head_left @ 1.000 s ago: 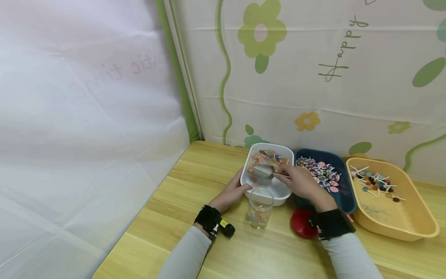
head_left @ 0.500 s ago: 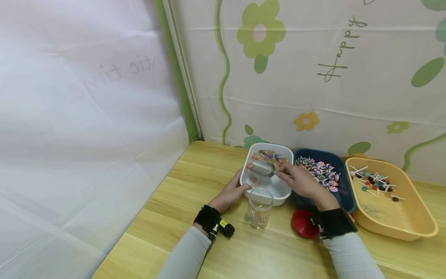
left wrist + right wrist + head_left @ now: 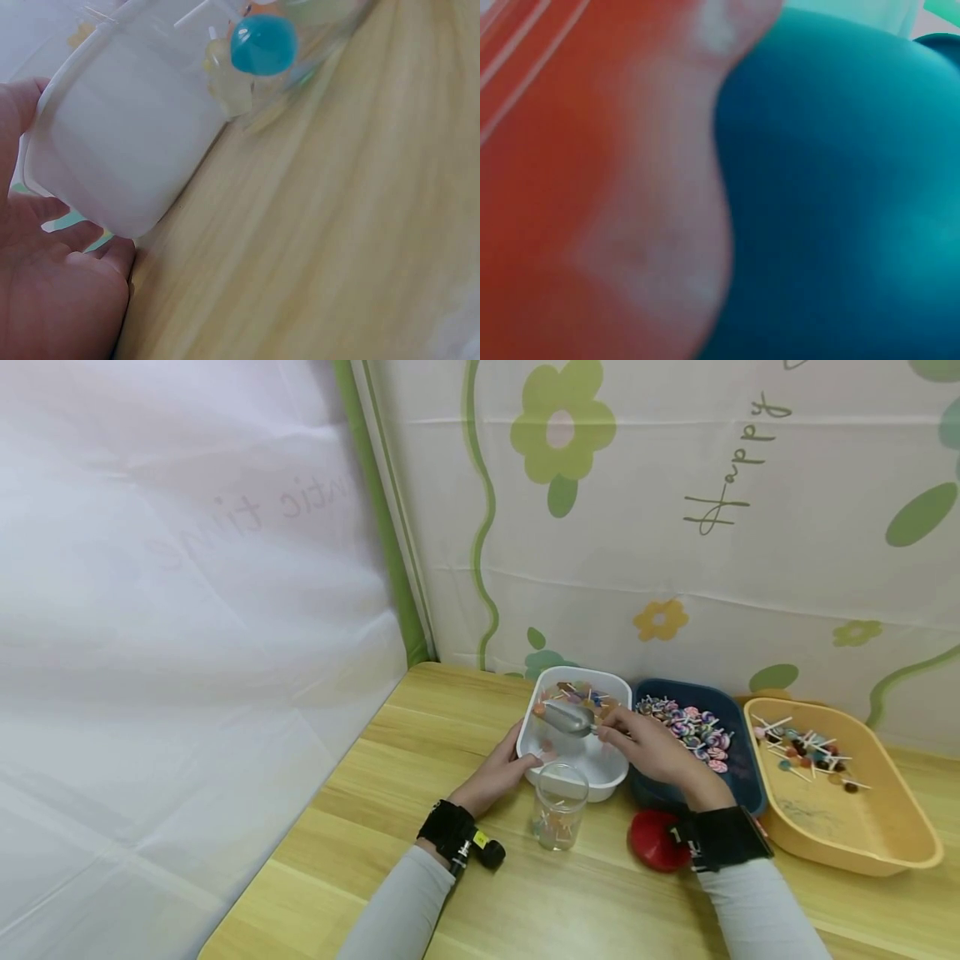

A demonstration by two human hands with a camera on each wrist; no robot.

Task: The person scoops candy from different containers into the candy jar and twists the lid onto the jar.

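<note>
A shallow white plastic tub sits near the back of a wood-grain tabletop, its rim close to the printed floral backdrop. On its left, a stretch of tabletop runs to the diagonal edge along a white fabric panel. On its right the room is tight: a dark blue plastic tub and a yellow plastic tub stand rim by rim, each holding small lollipops, as the white one does. A clear plastic cup, upright with candies at its bottom, stands just before the white tub's near edge. A round red object lies beneath the right wrist.

The left hand grips the white tub's near left corner, thumb over the rim. The right hand, reaching across the dark blue tub, pinches the handle of a silvery metal scoop between thumb and fingers, its bowl pointing left above the white tub. What the scoop contains cannot be told.
</note>
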